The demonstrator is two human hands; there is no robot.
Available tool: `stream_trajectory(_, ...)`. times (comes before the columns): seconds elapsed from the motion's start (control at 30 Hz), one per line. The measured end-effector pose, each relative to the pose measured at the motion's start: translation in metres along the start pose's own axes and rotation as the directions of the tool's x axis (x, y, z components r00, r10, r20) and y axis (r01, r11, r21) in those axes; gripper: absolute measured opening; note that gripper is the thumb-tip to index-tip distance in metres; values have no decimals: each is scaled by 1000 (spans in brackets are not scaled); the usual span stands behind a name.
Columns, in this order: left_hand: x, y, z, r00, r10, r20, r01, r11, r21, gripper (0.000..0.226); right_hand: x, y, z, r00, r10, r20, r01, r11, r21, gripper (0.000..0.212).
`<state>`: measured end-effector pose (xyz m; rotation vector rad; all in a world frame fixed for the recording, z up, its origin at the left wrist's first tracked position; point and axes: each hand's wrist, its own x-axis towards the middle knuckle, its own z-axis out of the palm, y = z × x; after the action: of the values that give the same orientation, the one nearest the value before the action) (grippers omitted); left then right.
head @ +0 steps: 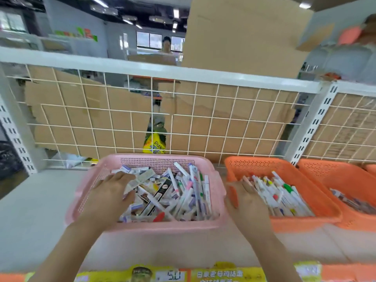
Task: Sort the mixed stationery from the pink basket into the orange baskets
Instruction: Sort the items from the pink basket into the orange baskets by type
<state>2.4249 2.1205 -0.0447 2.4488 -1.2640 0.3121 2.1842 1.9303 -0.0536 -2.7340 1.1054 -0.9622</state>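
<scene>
- Stationery [173, 196] lies heaped in the pink basket [154, 225]: white pens with coloured caps are piled on its right side, and flat packets and small wrapped pieces lie on its left.
- The pink basket stands in the middle of a white shelf [30, 210], with its far wall close to a white wire grid [203, 123].
- The left hand [110, 192] reaches into the left half of the pink basket. Its fingers are spread and straight, lying flat on the paper packets and grasping nothing.
- The right hand [247, 198] is over the near left corner of the first orange basket [305, 220]. Its fingers are stretched out and relaxed towards the pens [280, 194] inside; it is blurred, and I cannot tell whether it touches them.
- The first orange basket stands just right of the pink one and holds white pens lying roughly side by side.
- A second orange basket [333, 171] stands against the first on its right, with a few blurred items [354, 202] at the bottom.
- Sheets of brown cardboard [223, 110] stand behind the grid, and a yellow packet [154, 144] shows through a gap.
- Yellow printed labels [219, 274] run along the shelf's near edge.
</scene>
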Motion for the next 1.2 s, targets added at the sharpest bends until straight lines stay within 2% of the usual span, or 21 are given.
stream_trajectory(0.07, 4, -10, 5, 1000, 11, -1, -11, 1000, -14, 35, 5, -14, 16, 999, -26, 44, 25, 999, 40, 26)
stream_trajectory(0.17, 14, -19, 13, 997, 43, 68, -43, 999, -6, 35, 17, -33, 32, 992, -54, 110, 41, 993, 112, 27)
stream_trajectory(0.27, 24, -23, 22, 985, 137, 105, -140, 990, 21, 32, 31, -49, 50, 953, -20, 303, -34, 985, 172, 26)
stream_trajectory(0.37, 35, -23, 29, 976, 197, 92, -202, 978, 46, 33, 45, -64, 64, 892, 34, 452, -57, 998, 37, 27)
stream_trajectory(0.47, 44, -13, 31, 974, 179, 142, -177, 984, -24, 34, 56, -76, 72, 806, 101, 583, -97, 995, -40, 25)
stream_trajectory(0.53, 51, -8, 33, 969, 208, 136, -208, 978, -14, 36, 62, -81, 80, 778, 112, 619, -114, 993, -36, 21)
stream_trajectory(0.63, 61, 3, 32, 959, 256, 118, -254, 967, -30, 35, 66, -86, 91, 749, 126, 650, -100, 992, -78, 29)
stream_trajectory(0.73, 73, 9, 36, 951, 287, 112, -277, 956, -93, 31, 70, -90, 97, 726, 97, 681, -84, 995, -52, 21)
stream_trajectory(0.87, 84, 13, 46, 944, 302, 134, -283, 948, -146, 30, 78, -88, 96, 636, 76, 768, -156, 987, 32, 21)
stream_trajectory(1.0, 88, 16, 52, 938, 316, 145, -301, 946, -120, 31, 78, -88, 92, 607, 114, 787, -255, 965, 57, 15)
stream_trajectory(1.07, 90, 16, 54, 935, 318, 157, -302, 946, -120, 30, 78, -89, 92, 597, 132, 791, -288, 956, 57, 22)
stream_trajectory(1.2, 90, 14, 56, 931, 325, 165, -304, 942, -139, 30, 78, -92, 92, 573, 91, 814, -248, 967, 66, 38)
